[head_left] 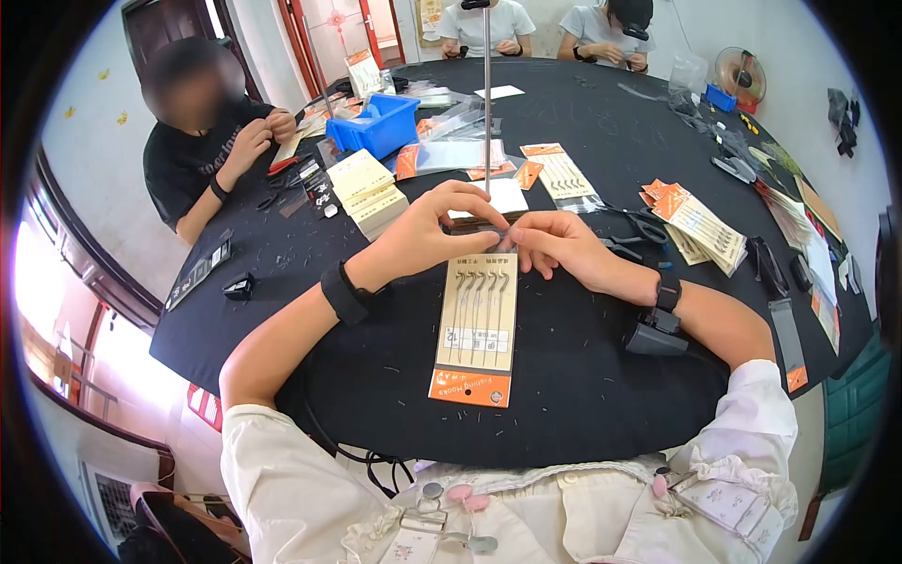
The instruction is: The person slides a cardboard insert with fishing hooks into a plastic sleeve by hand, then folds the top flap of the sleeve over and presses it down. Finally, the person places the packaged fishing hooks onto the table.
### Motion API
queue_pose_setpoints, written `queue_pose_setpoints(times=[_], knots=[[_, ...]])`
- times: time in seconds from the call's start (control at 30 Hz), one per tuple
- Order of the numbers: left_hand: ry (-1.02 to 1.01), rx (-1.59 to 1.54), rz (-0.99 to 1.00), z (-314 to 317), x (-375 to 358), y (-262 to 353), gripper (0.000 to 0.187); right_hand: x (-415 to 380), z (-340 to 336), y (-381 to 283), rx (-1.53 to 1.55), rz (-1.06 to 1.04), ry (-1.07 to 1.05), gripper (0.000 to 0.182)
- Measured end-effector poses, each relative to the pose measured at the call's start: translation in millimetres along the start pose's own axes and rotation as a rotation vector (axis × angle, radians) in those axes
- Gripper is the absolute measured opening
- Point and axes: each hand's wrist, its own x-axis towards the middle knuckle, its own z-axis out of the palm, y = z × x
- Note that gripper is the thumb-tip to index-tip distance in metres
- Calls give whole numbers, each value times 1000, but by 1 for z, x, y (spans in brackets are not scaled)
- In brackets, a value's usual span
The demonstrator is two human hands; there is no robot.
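A fishing hook packet (pixel 474 376) lies in front of me on the black cloth, its orange end toward me. Several hooks on a cream card show through its clear sleeve. My left hand (pixel 440 230) is closed, thumb and fingers pinching the packet's clear far end. My right hand (pixel 568 250) pinches the same end from the other side, fingertips almost meeting the left ones. The fingers partly hide that plastic edge. Just beyond my hands is a stack of white cards (pixel 503 199), with a metal pole (pixel 488 113) rising there.
Near my right hand lie black scissors (pixel 646 226) and a pile of hook packets (pixel 700 226). Cream card stacks (pixel 366 193) and a blue bin (pixel 376 124) stand left of centre. A stapler (pixel 239 287) sits far left. Co-workers (pixel 202 141) sit around the table.
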Motion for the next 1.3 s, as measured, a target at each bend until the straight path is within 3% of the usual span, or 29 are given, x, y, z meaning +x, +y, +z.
queue_pose_setpoints(times=[0.67,1.3], knots=[[-62,-25,43,1,-1,6,20,-1,-3,0,-58,11,-151,22],[-62,-33,83,0,1,0,13,-1,1,0,-104,1,-148,25]])
